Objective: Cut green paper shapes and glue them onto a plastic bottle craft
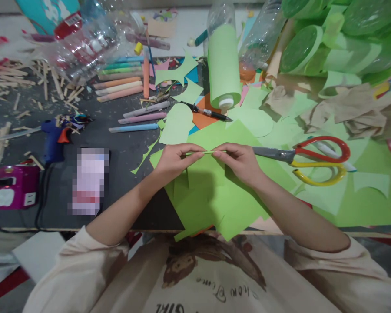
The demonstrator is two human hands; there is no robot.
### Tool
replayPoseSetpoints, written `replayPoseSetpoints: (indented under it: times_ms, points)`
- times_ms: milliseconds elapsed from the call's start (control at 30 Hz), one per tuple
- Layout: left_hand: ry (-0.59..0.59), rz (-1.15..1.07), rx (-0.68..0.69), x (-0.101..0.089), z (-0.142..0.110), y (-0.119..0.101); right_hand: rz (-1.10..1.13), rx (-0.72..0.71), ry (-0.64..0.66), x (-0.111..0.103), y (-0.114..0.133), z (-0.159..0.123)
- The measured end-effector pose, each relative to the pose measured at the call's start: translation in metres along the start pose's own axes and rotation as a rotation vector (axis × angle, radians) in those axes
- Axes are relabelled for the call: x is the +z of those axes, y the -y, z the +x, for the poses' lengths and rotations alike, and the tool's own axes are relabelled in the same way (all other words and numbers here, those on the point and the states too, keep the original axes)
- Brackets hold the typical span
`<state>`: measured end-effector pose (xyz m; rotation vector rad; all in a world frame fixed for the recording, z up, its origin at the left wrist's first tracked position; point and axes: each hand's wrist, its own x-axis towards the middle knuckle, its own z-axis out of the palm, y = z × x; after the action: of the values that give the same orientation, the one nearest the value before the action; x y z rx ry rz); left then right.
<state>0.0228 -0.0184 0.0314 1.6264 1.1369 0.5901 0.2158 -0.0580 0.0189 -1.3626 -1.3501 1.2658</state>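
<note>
My left hand and my right hand meet at the middle of the table, each pinching one end of a thin green paper strip held edge-on between the fingertips. Both hands hover over loose green paper sheets that reach the table's front edge. Red and yellow scissors lie just right of my right hand, blades pointing at it. A black marker pen rests beyond the hands.
A plastic bottle wrapped in green paper lies behind. Coloured sticks, a blue glue gun, a pink box and wooden splinters fill the left. Green-covered bottles and crumpled brown paper crowd the right.
</note>
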Motion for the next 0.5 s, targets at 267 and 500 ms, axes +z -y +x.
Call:
replayPoseSetpoints:
  times_ms: [267,500]
  points:
    - [-0.044,-0.004,0.005,-0.0003,0.0002,0.0016,0.085,0.010,-0.033,-0.0004,-0.0017,0.0025]
    - [-0.042,0.008,-0.013,-0.0013,0.0002,-0.0005,0.026,0.009,-0.053,-0.0011,-0.0015,0.0019]
